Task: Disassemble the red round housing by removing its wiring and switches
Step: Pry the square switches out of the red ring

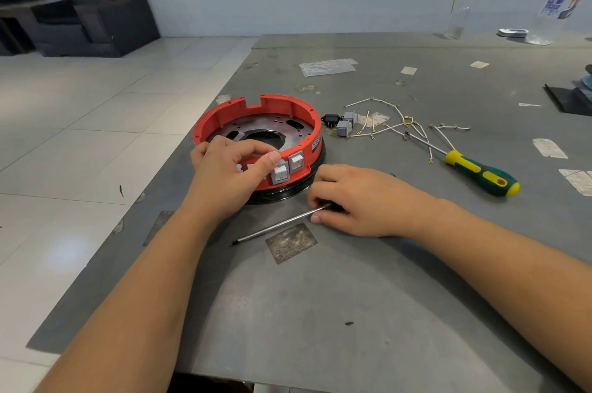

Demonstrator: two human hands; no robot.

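Red housing (256, 123) near table edge (205, 123), left hand (229, 168) gripping.

Grey work table (368, 312), scuffed surface with tape remnants.

The red round housing (224, 114) stands on a black base near the left edge. To its right lie loose grey switches (346, 123), a black socket (330, 120), white wires (400, 123) and a green-and-yellow screwdriver (480, 173). A second screwdriver (278, 224) lies nearer. A clear plastic bag (325, 67) lies farther back.
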